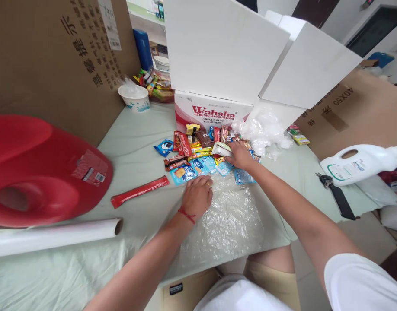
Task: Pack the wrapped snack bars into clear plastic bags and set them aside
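My left hand (197, 196) lies palm down, fingers stretched out, on a clear plastic bag (232, 216) spread over the table's front. Its fingertips reach the edge of the blue snack packets (187, 171). My right hand (241, 155) is at the right of the snack pile, thumb and fingers closed around the end of a white and green snack packet (222, 149). Around it lie red wrapped bars (184, 144), a brown packet (204, 138) and several yellow sticks (201, 153). Part of the pile is hidden beneath my right hand.
Behind the pile stands a Wahaha carton (214, 111) with white flaps raised. Crumpled clear bags (263, 129) sit to its right. A long red packet (140, 191), a red jug (49, 168) and a white roll (56, 235) are leftward. Rightward are a white bottle (360, 163) and keys (324, 179).
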Demonstrator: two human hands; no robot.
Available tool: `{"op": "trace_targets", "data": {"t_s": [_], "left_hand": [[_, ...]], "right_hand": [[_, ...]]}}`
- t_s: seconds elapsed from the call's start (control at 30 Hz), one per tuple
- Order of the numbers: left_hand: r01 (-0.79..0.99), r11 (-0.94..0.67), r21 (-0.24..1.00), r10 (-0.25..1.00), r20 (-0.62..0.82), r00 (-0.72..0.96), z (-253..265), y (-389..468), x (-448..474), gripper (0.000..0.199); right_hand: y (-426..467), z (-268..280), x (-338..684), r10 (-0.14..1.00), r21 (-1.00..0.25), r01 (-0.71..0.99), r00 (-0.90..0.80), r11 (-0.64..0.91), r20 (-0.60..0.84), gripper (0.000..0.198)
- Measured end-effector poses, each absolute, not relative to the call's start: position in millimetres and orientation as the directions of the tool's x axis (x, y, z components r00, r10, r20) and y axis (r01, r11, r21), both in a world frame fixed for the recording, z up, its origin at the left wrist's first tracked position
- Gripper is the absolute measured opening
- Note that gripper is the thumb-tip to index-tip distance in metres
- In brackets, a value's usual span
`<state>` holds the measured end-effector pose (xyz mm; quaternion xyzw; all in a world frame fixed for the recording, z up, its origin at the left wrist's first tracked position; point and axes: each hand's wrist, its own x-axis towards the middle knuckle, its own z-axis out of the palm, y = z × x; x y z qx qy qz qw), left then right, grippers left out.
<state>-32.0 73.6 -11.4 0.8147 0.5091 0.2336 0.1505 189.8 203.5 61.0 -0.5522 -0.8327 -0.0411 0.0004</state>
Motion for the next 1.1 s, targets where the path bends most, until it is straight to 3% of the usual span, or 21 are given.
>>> {"op": "trace_targets", "data": {"t_s": [0.2, 0.47, 0.6, 0.73, 0.93, 1.1], "left_hand": [[0.761, -0.441, 0.475, 0.897, 0.232, 0.375, -10.6, 72.3, -32.6, 0.034], [0.725, -0.420, 0.546, 0.907, 0.238, 0.346, -13.4, 73.6, -33.6, 0.034], [0.649, -0.406, 0.644, 0.914, 0.275, 0.299, -19.4, 79.8, -36.2, 0.036], [0.538, -0.367, 0.759, 0.930, 0.289, 0.227, -23.3, 85.5, -40.1, 0.039], [0.560, -0.383, 0.735, 0.923, 0.283, 0.261, -20.9, 85.2, -43.0, 0.037], [0.558, -0.405, 0.724, 0.913, 0.295, 0.280, -21.7, 85.2, -42.7, 0.038]], "right_hand": [[190.6, 62.8, 189.3, 0.883, 0.108, 0.877, -0.469, 0.468, -0.011, 0.037], [174.0, 79.3, 180.8, 0.909, 0.169, 0.897, -0.417, 0.408, 0.019, 0.030], [162.7, 102.7, 194.6, 0.953, 0.011, 0.959, -0.283, 0.284, 0.109, 0.042], [153.1, 113.6, 212.6, 0.970, -0.131, 0.961, -0.243, 0.245, 0.026, 0.050], [160.3, 96.2, 209.2, 0.926, 0.033, 0.925, -0.378, 0.378, -0.014, 0.031], [178.6, 75.1, 190.6, 0.881, 0.134, 0.871, -0.468, 0.473, -0.070, 0.029]]}}
